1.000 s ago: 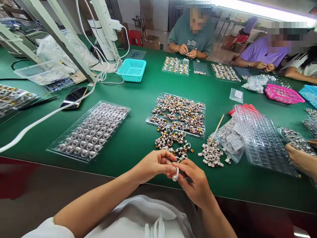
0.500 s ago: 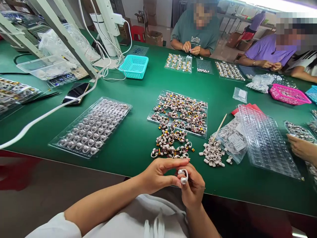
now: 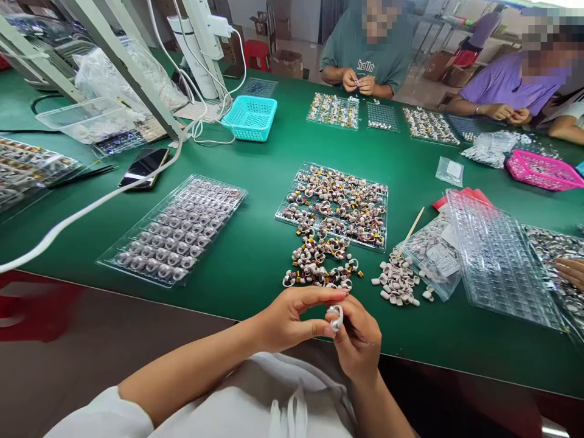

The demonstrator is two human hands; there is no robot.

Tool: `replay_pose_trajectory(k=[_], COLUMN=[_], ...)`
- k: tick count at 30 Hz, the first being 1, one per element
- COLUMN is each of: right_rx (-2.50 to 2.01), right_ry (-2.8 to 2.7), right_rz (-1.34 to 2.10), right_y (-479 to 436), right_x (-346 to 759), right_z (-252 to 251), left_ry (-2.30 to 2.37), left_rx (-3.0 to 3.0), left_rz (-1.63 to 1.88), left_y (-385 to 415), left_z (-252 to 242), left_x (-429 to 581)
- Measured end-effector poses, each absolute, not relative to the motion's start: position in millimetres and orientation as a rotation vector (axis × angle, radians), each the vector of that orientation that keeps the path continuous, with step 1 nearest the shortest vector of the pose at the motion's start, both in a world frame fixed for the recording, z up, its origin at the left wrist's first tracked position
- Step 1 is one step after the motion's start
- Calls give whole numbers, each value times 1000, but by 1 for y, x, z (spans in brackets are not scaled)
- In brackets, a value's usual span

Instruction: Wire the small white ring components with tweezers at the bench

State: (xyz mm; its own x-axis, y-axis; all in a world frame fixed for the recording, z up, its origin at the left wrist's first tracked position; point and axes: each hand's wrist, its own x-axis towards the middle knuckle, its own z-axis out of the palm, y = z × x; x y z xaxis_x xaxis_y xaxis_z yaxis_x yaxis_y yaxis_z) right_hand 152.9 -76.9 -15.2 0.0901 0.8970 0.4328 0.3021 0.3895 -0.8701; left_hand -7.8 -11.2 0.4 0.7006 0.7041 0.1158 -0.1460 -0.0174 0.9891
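Observation:
In front of my body at the table's edge, my right hand (image 3: pixel 362 340) pinches a light-coloured clip-on earbud (image 3: pixel 336 317) with a curved band. My left hand (image 3: pixel 292 316) meets it from the other side. Its thumb touches the earbud's lower end and its index fingertip lies by the right fingers. Just beyond lies a loose heap of unfinished earbuds (image 3: pixel 317 266) with yellow and red bits. Behind the heap is a clear tray (image 3: pixel 279 217) full of similar pieces. Small beige shell caps (image 3: pixel 396 283) are piled to the right of it.
To the left lies a tray of earbuds in rows (image 3: pixel 168 234), near a phone (image 3: pixel 145 167) and a white cable (image 3: pixel 82 210). Clear trays (image 3: pixel 502 261), a bag of caps (image 3: pixel 433 255), a turquoise basket (image 3: pixel 250 121) and a pink basket (image 3: pixel 545 170) surround. Two co-workers sit opposite; another's hand (image 3: pixel 570 271) is at right.
The earbud has turned a little between my fingers, its band now facing differently. Both hands stay together. The view has shifted slightly, and the co-worker's hand at right now lies over small parts.

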Motion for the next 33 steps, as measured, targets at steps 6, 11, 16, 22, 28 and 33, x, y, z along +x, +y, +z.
replay_pose_trajectory(k=[6,11,16,22,28,33], right_rx=[-1258,-1289,-1252,-1159,-1124,-1122], right_ry=[-1707,-1826,-1789,-1711,-1713,-1761], right_rz=[475,171,100,355,359,268], right_y=[-72,-70,-72,-72,-71,-72], right_x=[169,173,169,164,167,169], right_z=[-6,-12,-19,-25,-28,-27], left_ry=[633,843,805,714,649,594], left_rx=[1862,1632,925,534,617,743], left_rz=[948,860,624,445,430,414], left_y=[-13,-15,-9,-5,-4,-4], left_z=[11,13,6,0,2,4], left_x=[-7,-2,2,7,3,2])
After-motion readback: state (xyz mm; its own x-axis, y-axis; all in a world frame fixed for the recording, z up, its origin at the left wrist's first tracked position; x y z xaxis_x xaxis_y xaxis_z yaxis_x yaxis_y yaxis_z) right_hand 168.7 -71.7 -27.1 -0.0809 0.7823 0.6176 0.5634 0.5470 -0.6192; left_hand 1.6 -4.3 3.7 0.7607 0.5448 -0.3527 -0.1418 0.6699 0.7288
